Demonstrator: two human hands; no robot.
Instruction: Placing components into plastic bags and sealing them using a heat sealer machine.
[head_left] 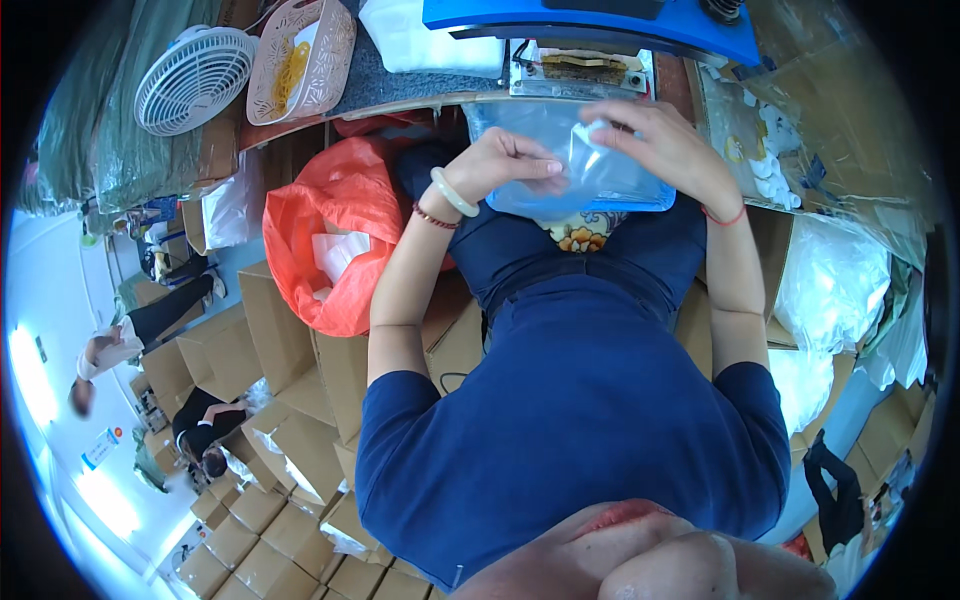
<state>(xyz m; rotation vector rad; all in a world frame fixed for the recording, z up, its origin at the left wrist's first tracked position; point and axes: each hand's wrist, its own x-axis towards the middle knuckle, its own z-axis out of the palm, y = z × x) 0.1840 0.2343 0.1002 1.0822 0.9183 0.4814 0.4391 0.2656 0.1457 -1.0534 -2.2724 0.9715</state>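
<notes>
A clear plastic bag (572, 178) hangs between my two hands, above my lap. My left hand (512, 165) is closed, its thumb and fingers pinching the bag's left side. My right hand (660, 145) is curled over the bag's upper right part, fingertips closed on the film; the fingertips are slightly blurred. Under the bag, a blue-rimmed tray (655, 195) lies across my thighs, holding more clear film. Just beyond my hands, at the table edge, sits a blue machine (600, 22) with a metal bar unit (582, 70) in front.
On the table's left stand a white fan (195, 80) and a pink basket (262, 85) with yellow bands. An open red sack (330, 240) is beside my left arm. White pieces (770, 150) lie at right. Cardboard boxes (280, 500) and two people (210, 425) are behind me at left.
</notes>
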